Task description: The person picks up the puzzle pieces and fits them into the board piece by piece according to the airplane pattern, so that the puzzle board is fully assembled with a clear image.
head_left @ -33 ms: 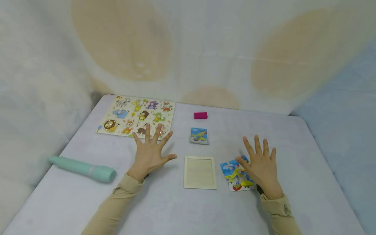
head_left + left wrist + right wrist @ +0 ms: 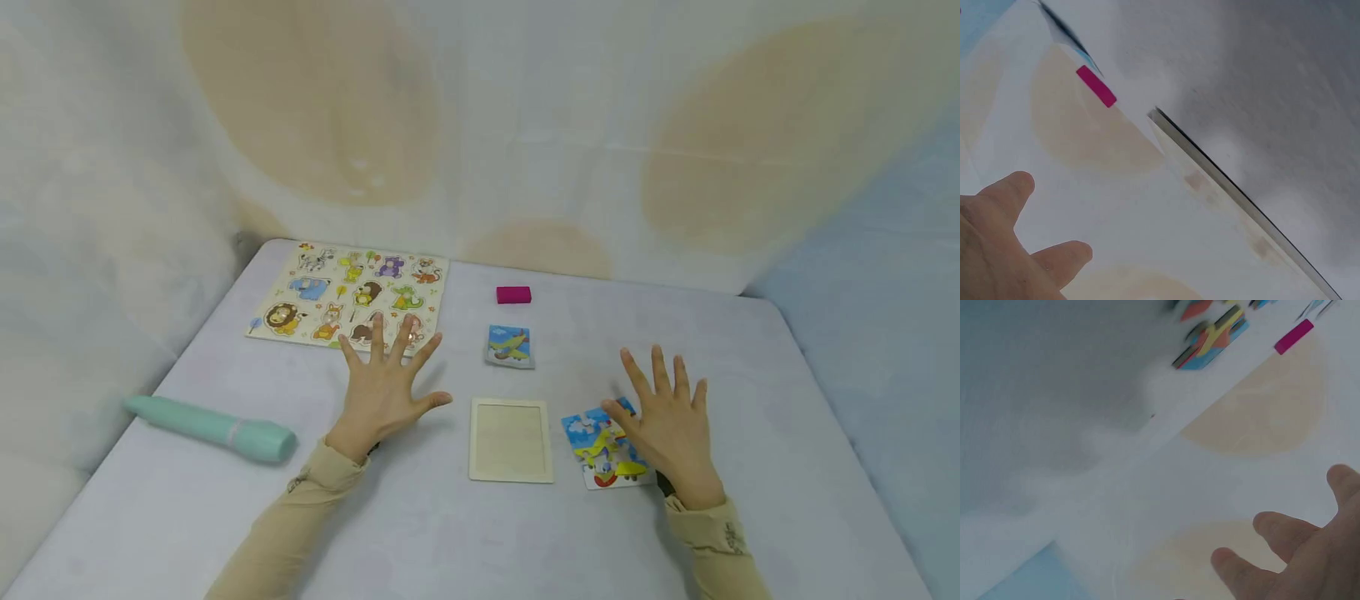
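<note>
My left hand (image 2: 381, 398) is held with its fingers spread and straight, its fingertips overlapping the near edge of an animal puzzle board (image 2: 341, 287) in the head view. It holds nothing. The right hand (image 2: 670, 429), also spread wide and holding nothing, hovers partly over a group of airplane jigsaw pieces (image 2: 592, 433), hiding some of them. Between the two hands lies a cream square puzzle frame (image 2: 511, 403) with a bare recess. Just beyond it is a small picture packet (image 2: 510, 346) printed with a yellow airplane.
A mint-green tapered stick, thick at one end (image 2: 213, 429), lies at the left of the white table (image 2: 495, 542). A small magenta block (image 2: 513, 295) sits near the back edge. Pale cloth with tan spots (image 2: 540, 125) hangs behind the table.
</note>
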`<state>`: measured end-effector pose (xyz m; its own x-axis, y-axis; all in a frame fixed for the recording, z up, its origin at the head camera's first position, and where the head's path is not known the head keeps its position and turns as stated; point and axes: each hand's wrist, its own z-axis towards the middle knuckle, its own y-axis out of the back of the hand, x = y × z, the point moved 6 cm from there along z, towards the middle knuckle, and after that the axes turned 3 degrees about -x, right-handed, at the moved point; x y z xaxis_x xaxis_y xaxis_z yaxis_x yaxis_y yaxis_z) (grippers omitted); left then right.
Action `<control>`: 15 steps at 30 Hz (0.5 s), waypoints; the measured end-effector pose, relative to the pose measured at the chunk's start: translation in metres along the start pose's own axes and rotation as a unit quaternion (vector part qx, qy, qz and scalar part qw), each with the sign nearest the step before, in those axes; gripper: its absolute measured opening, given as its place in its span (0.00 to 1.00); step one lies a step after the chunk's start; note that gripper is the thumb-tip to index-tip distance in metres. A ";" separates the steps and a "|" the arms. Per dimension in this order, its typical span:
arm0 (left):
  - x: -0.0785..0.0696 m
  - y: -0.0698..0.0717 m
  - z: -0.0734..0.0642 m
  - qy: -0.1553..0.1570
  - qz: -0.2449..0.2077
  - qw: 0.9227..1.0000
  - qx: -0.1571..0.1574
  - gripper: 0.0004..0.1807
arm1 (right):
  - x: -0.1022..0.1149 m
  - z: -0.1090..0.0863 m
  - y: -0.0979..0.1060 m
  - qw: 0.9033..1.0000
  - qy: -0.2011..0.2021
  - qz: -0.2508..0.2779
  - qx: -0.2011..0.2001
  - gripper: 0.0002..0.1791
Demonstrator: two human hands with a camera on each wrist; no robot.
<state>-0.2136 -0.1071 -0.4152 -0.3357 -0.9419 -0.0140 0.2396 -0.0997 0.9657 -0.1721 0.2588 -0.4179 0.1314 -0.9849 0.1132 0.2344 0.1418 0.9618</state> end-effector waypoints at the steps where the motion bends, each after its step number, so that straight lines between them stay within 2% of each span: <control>1: 0.000 0.000 0.001 -0.001 -0.001 1.000 0.001 0.54 | -0.001 0.000 0.000 1.000 -0.001 0.000 0.000 0.45; 5: 0.002 0.000 0.003 0.001 -0.011 1.000 0.004 0.52 | -0.003 0.001 0.001 1.000 -0.007 0.002 0.003 0.45; 10: 0.001 -0.002 -0.002 0.005 -0.018 0.999 0.029 0.50 | 0.001 0.001 -0.001 1.000 -0.007 -0.001 0.013 0.46; 12: -0.006 -0.004 -0.005 -0.009 -0.020 0.999 0.047 0.49 | 0.006 0.001 -0.003 1.000 0.009 0.007 0.012 0.45; 15: -0.028 -0.011 -0.013 -0.057 -0.056 0.992 0.095 0.50 | 0.019 -0.002 -0.008 0.997 0.061 0.043 0.022 0.39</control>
<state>-0.1952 -0.0832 -0.4286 -0.4537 -0.8851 -0.1041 0.0229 -0.1284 0.9915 -0.1700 0.2390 -0.4241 0.2652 -0.9497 0.1666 0.1753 0.2174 0.9602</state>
